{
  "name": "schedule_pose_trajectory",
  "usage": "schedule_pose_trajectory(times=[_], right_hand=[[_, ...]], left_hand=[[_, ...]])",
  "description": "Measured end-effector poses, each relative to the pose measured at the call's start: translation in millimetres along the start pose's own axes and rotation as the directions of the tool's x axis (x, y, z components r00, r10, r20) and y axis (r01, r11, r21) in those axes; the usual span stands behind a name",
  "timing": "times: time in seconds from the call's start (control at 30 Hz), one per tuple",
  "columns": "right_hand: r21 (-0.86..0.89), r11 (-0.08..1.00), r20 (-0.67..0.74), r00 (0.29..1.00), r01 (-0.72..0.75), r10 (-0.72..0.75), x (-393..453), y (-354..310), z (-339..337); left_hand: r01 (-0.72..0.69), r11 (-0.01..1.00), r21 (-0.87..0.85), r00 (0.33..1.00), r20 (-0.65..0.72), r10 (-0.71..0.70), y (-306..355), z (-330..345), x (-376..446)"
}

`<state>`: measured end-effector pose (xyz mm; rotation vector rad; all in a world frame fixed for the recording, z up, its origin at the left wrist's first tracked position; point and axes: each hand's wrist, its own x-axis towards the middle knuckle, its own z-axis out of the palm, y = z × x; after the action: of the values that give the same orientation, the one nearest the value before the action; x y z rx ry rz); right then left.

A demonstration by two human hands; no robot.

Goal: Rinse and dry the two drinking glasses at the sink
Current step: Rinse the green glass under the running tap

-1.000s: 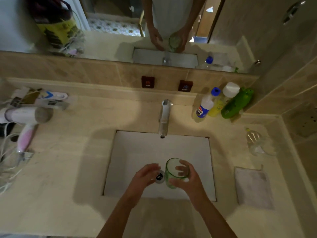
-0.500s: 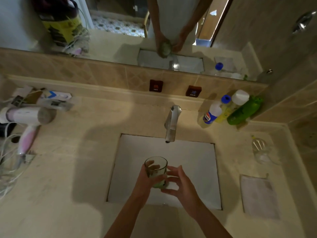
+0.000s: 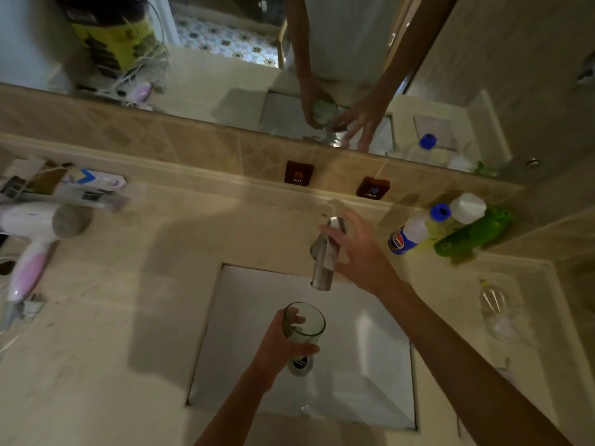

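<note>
Your left hand (image 3: 283, 346) is wrapped around a green-tinted drinking glass (image 3: 304, 323), upright over the white sink (image 3: 370, 349), partly hiding the drain (image 3: 301, 365). Farther out, your right hand (image 3: 357, 249) is spread wide at the faucet (image 3: 325, 259); you can't tell if the fingers actually touch it. On the tabletop (image 3: 128, 300) at right lies a clear glass (image 3: 495, 310), hard to make out. A cloth below it is cut off by your right forearm.

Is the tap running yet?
Off, apparently: no stream shows below the faucet spout. The right hand reaches it; the left hand holds the glass.
</note>
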<state>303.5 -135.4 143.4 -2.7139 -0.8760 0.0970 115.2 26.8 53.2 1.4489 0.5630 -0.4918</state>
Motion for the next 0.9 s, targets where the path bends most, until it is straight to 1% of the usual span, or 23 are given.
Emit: schedule_pose_trajectory(times=[0.03, 0.1, 0.17, 0.27, 0.33, 0.47, 0.63, 0.73, 0.9], right_hand=[[-0.025, 0.999, 0.032, 0.999, 0.044, -0.043, 7.8, 0.0, 1.3], [-0.025, 0.993, 0.041, 0.993, 0.113, -0.112, 17.6, -2.5, 6.8], [0.017, 0.993, 0.012, 0.993, 0.118, -0.118, 20.8, -4.2, 12.6], [0.027, 0.989, -0.055, 0.989, 0.142, -0.14, 22.2, -2.8, 17.1], [0.041, 0.985, -0.068, 0.984, 0.165, -0.162, 23.6, -1.7, 17.5], [0.102, 0.979, -0.054, 0.983, 0.178, -0.174, 26.0, 0.2, 18.2], [0.114, 0.978, 0.02, 0.984, 0.176, -0.179, 28.9, 1.8, 15.7], [0.124, 0.976, 0.048, 0.981, 0.18, -0.187, 29.8, 3.0, 14.0], [0.115, 0.982, 0.081, 0.984, 0.15, -0.16, 27.7, -2.6, 6.9]], left_hand=[[0.0, 1.0, 0.003, 1.0, 0.001, 0.0, -0.1, 2.1, 3.9], [0.004, 1.0, 0.006, 1.0, 0.005, -0.004, 0.4, 6.0, 10.1], [0.011, 1.0, 0.003, 1.0, 0.009, -0.011, 0.9, 9.0, 15.8], [0.009, 1.0, 0.002, 1.0, 0.011, -0.009, 1.5, 12.0, 23.7], [0.001, 1.0, 0.014, 1.0, 0.015, -0.002, 3.4, 13.8, 28.0], [-0.033, 0.998, 0.054, 0.999, 0.028, 0.031, 6.7, 16.8, 34.4], [-0.051, 0.997, 0.057, 0.998, 0.031, 0.049, 10.0, 17.5, 40.0], [-0.054, 0.998, 0.039, 0.998, 0.032, 0.053, 13.5, 18.1, 44.2], [-0.067, 0.997, 0.037, 0.997, 0.044, 0.066, 19.9, 20.7, 51.0]])
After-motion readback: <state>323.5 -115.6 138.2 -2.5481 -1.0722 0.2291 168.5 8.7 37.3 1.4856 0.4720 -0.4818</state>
